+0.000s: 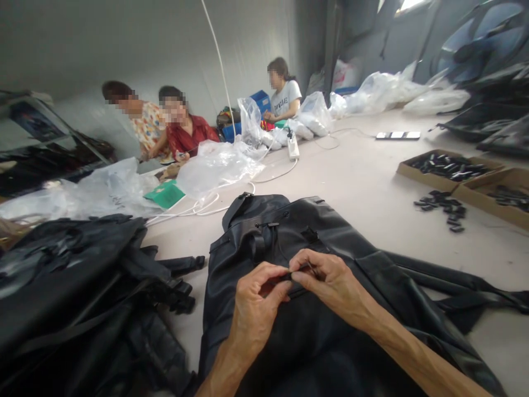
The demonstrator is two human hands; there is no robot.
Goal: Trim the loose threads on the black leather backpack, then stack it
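Hands meet at lower centre of the frame, over a black backpack (330, 331) that lies flat on the pale counter (363, 187). The left hand (254, 306) and the right hand (330, 281) are brought together, fingertips touching, and both pinch a small dark strap piece (298, 271) on the front of the backpack. Whether this piece is a buckle or a strap end cannot be told; it is mostly hidden by the fingers. Both forearms enter from the bottom edge and lie across the bag.

The backpack fills the lower centre and runs off the bottom edge, its top handle pointing toward the upper part of the frame, its shoulder straps trailing to the lower right.

At lower left, a heap of black bags (82, 298) lies just beside the backpack, one strap end reaching toward it. At right, cardboard trays (450, 165) hold small black parts, and a loose cluster of black clips (442, 205) sits on the counter near them, well apart from the hands. Clear plastic bags (215, 162) and a green card (164, 194) lie at centre left, with white cables (198, 208) looping beside them and a white power strip (293, 146) further up. Three other people (182, 129) sit at the far edge of the counter, upper left to upper centre, their hands low among the plastic bags.
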